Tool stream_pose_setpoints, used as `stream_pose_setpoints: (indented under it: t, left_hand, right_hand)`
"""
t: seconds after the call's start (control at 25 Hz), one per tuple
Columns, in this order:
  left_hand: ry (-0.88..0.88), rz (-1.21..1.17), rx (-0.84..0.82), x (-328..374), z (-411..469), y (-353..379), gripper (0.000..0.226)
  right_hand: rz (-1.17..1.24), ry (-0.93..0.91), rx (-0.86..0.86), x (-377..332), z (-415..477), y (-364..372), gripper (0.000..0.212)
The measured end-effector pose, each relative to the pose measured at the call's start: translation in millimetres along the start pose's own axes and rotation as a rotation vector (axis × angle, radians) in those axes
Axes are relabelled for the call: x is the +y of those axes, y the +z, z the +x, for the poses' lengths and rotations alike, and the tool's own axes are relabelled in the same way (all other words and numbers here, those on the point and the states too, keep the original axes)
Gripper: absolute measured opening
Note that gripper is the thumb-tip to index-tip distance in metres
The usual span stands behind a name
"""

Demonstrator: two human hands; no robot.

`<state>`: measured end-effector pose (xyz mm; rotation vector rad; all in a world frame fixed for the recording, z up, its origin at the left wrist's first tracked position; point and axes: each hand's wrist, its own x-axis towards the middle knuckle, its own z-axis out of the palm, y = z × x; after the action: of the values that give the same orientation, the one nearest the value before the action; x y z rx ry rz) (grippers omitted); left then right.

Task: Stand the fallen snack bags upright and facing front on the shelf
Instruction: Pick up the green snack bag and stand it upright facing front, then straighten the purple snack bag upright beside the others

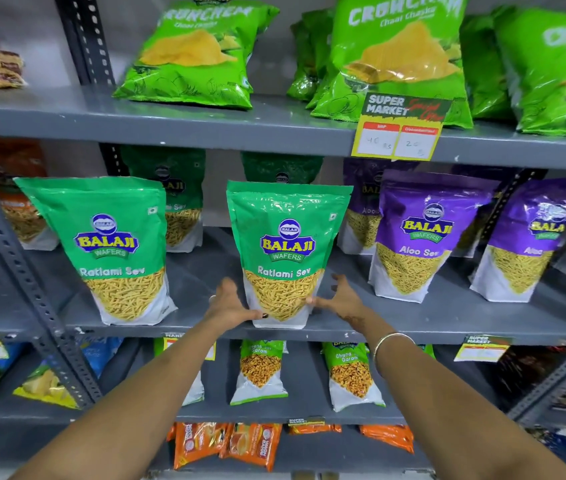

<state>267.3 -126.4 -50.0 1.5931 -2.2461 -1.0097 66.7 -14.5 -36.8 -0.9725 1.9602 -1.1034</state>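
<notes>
A green Ratlami Sev bag (pixel 286 251) stands upright and front-facing at the front edge of the middle shelf (pixel 447 329). My left hand (pixel 231 303) touches its lower left side, thumb on the front. My right hand (pixel 338 297) touches its lower right side, fingers spread. A second green Ratlami Sev bag (pixel 115 244) stands upright to the left, leaning slightly. Two purple Aloo Sev bags (pixel 420 237) (pixel 531 240) stand upright to the right. More green and purple bags stand behind them in shadow.
Green Crunchem chip bags (pixel 198 53) lean on the top shelf, with a yellow price tag (pixel 399 128) on its edge. Chana Garam packs (pixel 260 370) stand on the lower shelf. Orange packets (pixel 229 445) lie below. A perforated grey upright (pixel 28 271) runs at the left.
</notes>
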Motion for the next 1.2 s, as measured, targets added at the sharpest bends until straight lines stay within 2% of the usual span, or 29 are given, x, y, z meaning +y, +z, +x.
stream_pose_setpoints:
  t: [0.08,0.16,0.24,0.32,0.4,0.44,0.48,0.56,0.64,0.76,0.8,0.88,1.0,1.2]
  left_hand:
    - [-0.148,0.211,-0.306,3.0,-6.2,-0.7,0.065]
    - [-0.256,0.379,-0.615,25.4,-19.4,2.5,0.038]
    - [-0.239,0.399,-0.752,53.6,-27.3,17.4,0.036]
    - [-0.13,0.27,-0.82,86.7,-31.1,41.8,0.03]
    - [0.041,0.067,-0.756,116.7,-27.0,73.0,0.019]
    - [0.114,-0.02,-0.65,130.7,-21.8,89.7,0.012]
    - [0.162,-0.102,-0.527,143.2,-13.4,105.7,0.015]
    - [0.18,-0.251,-0.299,169.0,10.5,137.1,0.05]
    - [0.167,-0.324,-0.16,189.4,34.7,156.1,0.082]
    - [0.136,-0.36,-0.096,212.0,62.7,171.2,0.101]
    - [0.129,-0.377,-0.119,215.8,66.6,173.9,0.1]
    - [0.103,-0.435,-0.133,221.3,65.0,181.3,0.081]
    - [0.083,-0.415,-0.054,223.0,49.5,185.8,0.056]
    - [0.048,-0.348,-0.032,213.4,16.5,184.4,0.049]
  right_hand:
    - [-0.036,0.02,0.092,9.2,-3.7,-22.0,0.092]
    - [-0.078,0.051,0.189,23.3,-9.4,-53.0,0.079]
    - [-0.106,0.107,0.277,37.6,-15.3,-86.1,0.069]
    - [-0.061,0.136,0.333,53.7,-15.9,-120.9,0.066]
    - [-0.031,0.159,0.353,66.5,-11.5,-153.4,0.067]
    - [-0.029,0.155,0.345,72.5,-7.3,-169.6,0.068]
    - [-0.012,0.131,0.33,80.8,1.4,-183.8,0.069]
    - [0.057,0.074,0.274,97.6,22.4,-209.7,0.07]
    - [0.104,0.03,0.177,108.5,45.4,-224.1,0.074]
    - [0.155,-0.058,-0.007,120.7,78.7,-233.4,0.066]
    - [0.189,-0.09,-0.065,118.0,84.3,-233.3,0.06]
    - [0.23,-0.128,-0.123,114.3,88.1,-233.6,0.055]
    - [0.246,-0.143,-0.172,116.6,85.4,-233.1,0.054]
    - [0.225,-0.097,-0.22,119.4,58.2,-231.7,0.047]
